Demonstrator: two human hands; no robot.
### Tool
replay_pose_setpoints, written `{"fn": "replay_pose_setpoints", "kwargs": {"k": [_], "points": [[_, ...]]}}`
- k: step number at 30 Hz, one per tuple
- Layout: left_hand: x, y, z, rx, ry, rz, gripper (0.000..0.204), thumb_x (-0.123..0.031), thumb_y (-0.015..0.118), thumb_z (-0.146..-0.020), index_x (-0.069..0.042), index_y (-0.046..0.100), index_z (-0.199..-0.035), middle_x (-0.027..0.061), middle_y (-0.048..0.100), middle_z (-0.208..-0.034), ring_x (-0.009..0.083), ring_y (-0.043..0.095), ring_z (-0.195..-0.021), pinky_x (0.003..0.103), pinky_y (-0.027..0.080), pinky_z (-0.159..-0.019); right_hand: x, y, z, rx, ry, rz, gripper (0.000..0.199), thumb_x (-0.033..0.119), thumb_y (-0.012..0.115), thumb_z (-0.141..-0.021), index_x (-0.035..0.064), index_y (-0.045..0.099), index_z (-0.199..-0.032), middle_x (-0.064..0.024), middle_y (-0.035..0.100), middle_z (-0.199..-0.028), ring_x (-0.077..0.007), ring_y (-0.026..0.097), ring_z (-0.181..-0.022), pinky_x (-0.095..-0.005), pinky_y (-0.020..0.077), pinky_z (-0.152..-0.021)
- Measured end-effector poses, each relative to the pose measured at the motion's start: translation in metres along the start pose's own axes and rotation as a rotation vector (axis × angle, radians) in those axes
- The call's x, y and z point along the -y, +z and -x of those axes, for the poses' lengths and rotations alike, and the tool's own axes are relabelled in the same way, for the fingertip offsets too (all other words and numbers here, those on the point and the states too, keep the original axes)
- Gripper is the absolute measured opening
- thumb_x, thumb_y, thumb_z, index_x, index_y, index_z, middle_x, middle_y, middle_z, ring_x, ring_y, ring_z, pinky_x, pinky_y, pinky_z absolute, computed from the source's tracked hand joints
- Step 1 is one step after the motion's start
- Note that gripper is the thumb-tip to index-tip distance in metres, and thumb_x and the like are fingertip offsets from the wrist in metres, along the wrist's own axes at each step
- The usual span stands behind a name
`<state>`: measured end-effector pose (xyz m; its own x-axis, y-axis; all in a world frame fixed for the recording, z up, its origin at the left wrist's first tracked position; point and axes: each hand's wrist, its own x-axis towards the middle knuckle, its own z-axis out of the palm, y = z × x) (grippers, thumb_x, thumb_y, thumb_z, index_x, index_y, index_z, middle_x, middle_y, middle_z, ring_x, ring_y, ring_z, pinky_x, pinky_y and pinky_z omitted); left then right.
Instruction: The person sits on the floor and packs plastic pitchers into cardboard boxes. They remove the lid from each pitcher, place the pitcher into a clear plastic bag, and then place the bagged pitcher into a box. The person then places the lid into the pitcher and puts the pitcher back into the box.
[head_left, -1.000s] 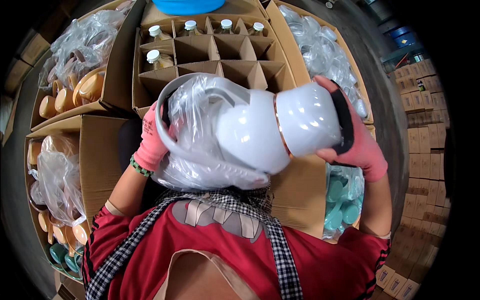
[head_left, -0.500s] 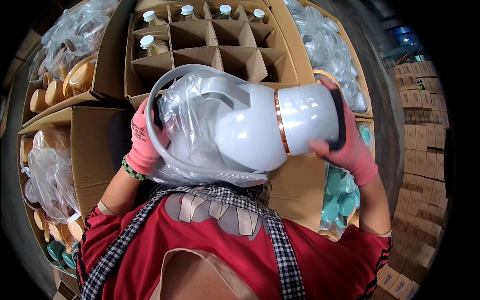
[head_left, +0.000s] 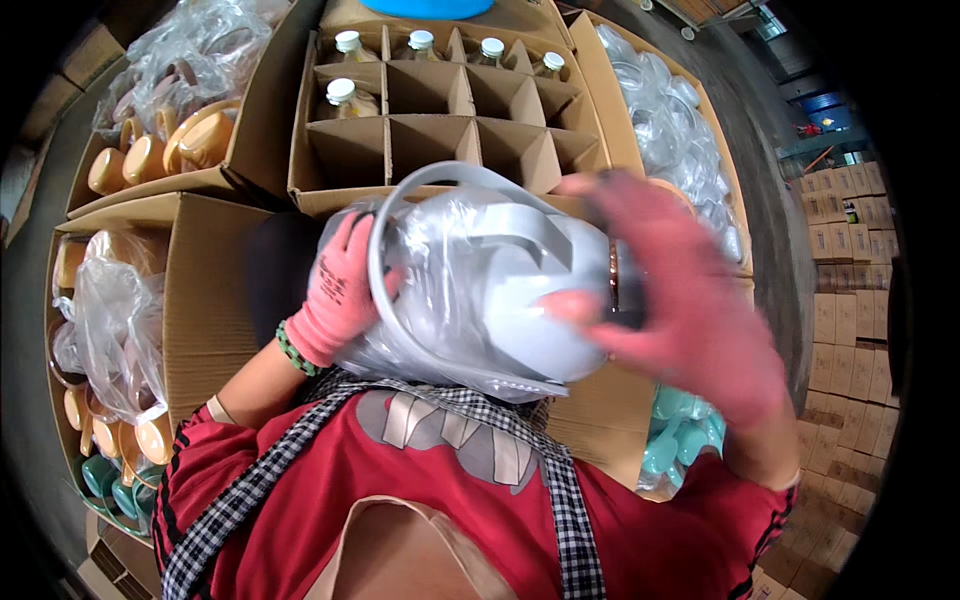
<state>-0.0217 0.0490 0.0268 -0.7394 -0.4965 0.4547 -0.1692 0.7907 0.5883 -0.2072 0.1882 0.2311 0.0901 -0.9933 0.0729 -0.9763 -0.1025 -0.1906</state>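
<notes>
Jug point(head_left: 500, 290) between hands, above divided carton point(head_left: 440, 120).

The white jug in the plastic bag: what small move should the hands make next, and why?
Probably settle the right hand into a firm grip on the white jug before anything else. That hand is blurred over the jug's right end, so its hold looks unsettled, and only the left hand presses the thin plastic bag on the other side, above the divided carton.
</notes>
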Motion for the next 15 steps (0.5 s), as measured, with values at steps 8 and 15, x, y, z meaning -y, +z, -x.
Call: {"fn": "replay_pose_setpoints", "kwargs": {"k": [8, 15], "points": [[0.033, -0.01, 0.034, 0.059, -0.204, 0.146, 0.026, -0.013, 0.049, -0.081, 0.003, 0.05, -0.102, 0.0206, 0.054, -0.096, 0.0345, 0.052, -0.089, 0.035, 0.042, -0.078, -0.013, 0.028, -0.037, 0.246, 0.273, -0.209, 0.044, 0.016, 0.065, -0.067, -0.0001, 0.049, -0.104, -0.0131, 0.055, -0.095, -0.0268, 0.049, -0.095, -0.033, 0.0366, -0.086], [0.035, 0.0, 0.067, 0.356, -0.099, 0.121, 0.026, -0.009, 0.052, -0.075, -0.002, 0.054, -0.101, 0.0155, 0.057, -0.095, 0.029, 0.054, -0.089, 0.036, 0.041, -0.079, -0.033, -0.03, -0.023, -0.451, 0.415, -0.544, 0.04, 0.011, 0.065, -0.068, 0.0006, 0.053, -0.105, -0.0029, 0.056, -0.088, -0.0075, 0.05, -0.079, -0.0204, 0.041, -0.071]]}}
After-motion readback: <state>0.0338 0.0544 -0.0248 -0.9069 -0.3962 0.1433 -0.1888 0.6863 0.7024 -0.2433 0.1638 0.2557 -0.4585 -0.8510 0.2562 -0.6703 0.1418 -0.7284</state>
